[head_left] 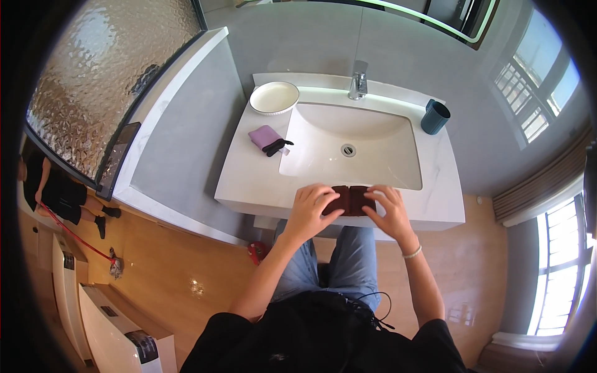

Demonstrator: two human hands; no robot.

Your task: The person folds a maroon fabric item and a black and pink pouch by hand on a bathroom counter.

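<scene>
Over the front edge of the counter, both my hands grip a dark brown flat item (349, 201) with a line down its middle, like an opened wallet; its exact kind is unclear. My left hand (310, 211) pinches its left side between thumb and fingers. On the other side, my right hand (392, 210) has thumb and fingers closed on the right edge. Beyond them lies the white sink (323, 149) with a round metal drain (348, 150). A purple and black folded cloth (267, 139) rests left of the basin.
A chrome faucet (358, 84) stands behind the basin. On the white counter (249, 177) are a shallow white bowl (273, 98) at back left and a dark teal cup (435, 117) at right. Far left, another person (61, 193) holds a red-handled mop (81, 236).
</scene>
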